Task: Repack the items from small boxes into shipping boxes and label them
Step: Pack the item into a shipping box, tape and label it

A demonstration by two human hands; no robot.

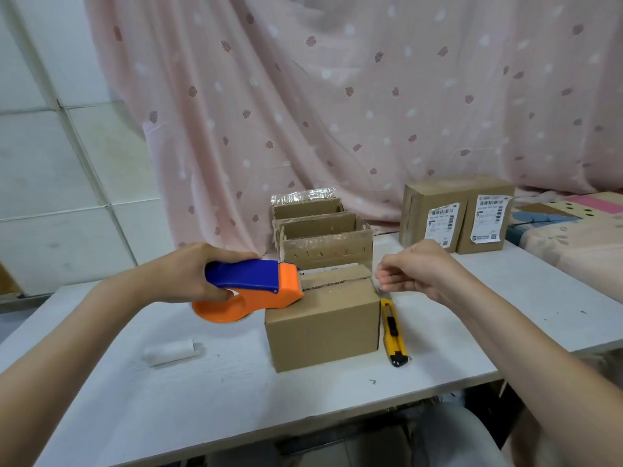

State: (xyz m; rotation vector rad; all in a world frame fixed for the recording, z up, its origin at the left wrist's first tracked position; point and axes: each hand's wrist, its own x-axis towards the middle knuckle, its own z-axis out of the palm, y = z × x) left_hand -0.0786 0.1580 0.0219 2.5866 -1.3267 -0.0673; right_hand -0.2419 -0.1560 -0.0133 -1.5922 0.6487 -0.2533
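Yellow utility knife (394, 335) lies on white counter (168, 399) just R of shipping box (323, 326); opened small boxes (320, 230) behind. Box plain brown, mid-counter. L hand (199, 274) grips tape dispenser (251, 288), nose on box top. R hand (409, 271) loosely curled, apparently holding nothing.

- Left hand (199, 274), forearm stretched forward, fingers curled in a firm grip.
- Right hand (413, 269) raised, fingers loosely curled, holding nothing visible.
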